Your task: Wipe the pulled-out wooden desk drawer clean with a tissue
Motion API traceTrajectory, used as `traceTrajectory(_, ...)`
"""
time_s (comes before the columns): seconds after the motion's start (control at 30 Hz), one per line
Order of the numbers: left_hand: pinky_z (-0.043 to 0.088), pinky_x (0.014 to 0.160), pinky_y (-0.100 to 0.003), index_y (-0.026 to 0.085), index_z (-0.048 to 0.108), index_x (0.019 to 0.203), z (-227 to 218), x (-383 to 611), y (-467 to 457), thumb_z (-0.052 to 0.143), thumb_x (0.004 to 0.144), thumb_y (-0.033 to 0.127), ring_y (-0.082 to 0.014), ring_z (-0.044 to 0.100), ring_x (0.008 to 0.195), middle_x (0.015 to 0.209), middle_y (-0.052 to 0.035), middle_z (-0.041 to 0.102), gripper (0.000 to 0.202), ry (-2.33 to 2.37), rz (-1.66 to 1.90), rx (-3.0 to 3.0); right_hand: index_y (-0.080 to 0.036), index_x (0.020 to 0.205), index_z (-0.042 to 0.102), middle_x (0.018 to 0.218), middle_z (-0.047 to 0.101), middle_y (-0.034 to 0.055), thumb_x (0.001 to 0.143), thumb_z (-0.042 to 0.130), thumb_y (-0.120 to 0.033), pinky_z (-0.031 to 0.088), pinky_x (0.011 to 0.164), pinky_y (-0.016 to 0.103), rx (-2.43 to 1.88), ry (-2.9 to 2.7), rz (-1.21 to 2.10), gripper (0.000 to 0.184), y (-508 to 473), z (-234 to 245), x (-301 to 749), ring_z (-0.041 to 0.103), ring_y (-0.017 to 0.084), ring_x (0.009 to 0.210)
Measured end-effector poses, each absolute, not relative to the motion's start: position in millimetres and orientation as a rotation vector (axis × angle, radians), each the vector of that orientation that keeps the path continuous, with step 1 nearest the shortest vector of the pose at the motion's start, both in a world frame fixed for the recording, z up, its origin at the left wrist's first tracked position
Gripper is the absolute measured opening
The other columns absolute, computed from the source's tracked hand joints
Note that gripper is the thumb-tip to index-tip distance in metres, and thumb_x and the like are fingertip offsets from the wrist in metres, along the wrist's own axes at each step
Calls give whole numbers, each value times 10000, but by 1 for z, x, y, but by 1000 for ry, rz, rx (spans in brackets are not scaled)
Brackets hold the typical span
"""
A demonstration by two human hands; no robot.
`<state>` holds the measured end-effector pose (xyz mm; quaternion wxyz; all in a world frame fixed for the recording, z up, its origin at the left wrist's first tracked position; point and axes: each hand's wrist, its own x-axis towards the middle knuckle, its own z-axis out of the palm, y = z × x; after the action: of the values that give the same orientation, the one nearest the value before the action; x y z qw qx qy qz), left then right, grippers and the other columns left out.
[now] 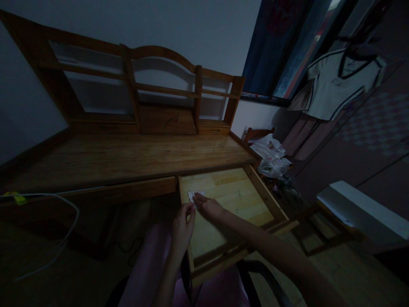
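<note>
A wooden drawer stands pulled out from the desk, over my lap. On its pale bottom board, near the left side, lies a small white piece that looks like paper or tissue. My right hand reaches in from the right, its fingers stretched out and lying flat over part of that piece. Close beside it, at the drawer's left wall, is my left hand, with thumb and forefinger closed together. Whatever is between those fingertips is too small and dark to make out.
The wooden desk carries a shelf unit along the wall. A white cable hangs at the left. Plastic bags sit beyond the desk's right end. A white box-like object rests on a wooden stool at the right.
</note>
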<state>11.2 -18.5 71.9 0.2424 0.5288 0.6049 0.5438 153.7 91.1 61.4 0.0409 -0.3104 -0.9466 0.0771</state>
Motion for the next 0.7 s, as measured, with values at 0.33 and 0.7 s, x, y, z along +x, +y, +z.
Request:
traceTrajectory(0.33,527,899,-330,220,659,1031,67,8,-19,487,946,382,-205,686,1000,1088,-70,721,251,1641,1469,1439,-310,1533,315,1589,322,-8,835,412,-34,435,1082,286,-1243,-2882,197,757,128,71,252,533,155,1297)
traceTrajectory(0.7,517,847,-316,230,686,937,72,6,-18,475,939,359,-213,680,958,1013,-59,726,247,1652,1443,1519,-38,1218,644,1117,648,354,838,535,-182,554,810,504,-2037,-2676,-247,420,113,95,339,687,378,1004)
